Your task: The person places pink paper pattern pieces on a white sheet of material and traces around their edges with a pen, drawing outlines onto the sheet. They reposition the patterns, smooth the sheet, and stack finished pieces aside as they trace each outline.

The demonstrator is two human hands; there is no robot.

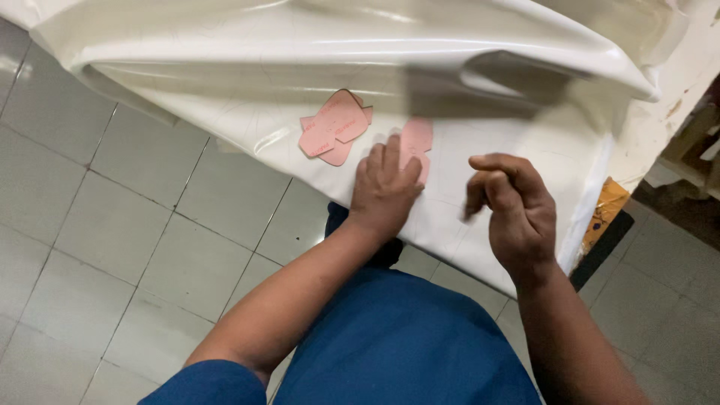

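Pressing flat on a pink template (415, 142), my left hand (384, 187) pins it to the white sheet (510, 161); its long axis runs away from me. My right hand (514, 202), curled and empty, hovers beside. More pink templates (335, 127) lie left.

Your bare left hand (384, 187) and bare right hand (514, 210): no gloves, rings or watch visible. Forearms uncovered. Your short blue fabric sleeve (210, 384) ends above the left elbow. Your plain blue cloth garment (405, 337), same shade, covers the lap; smooth weave, no markings.
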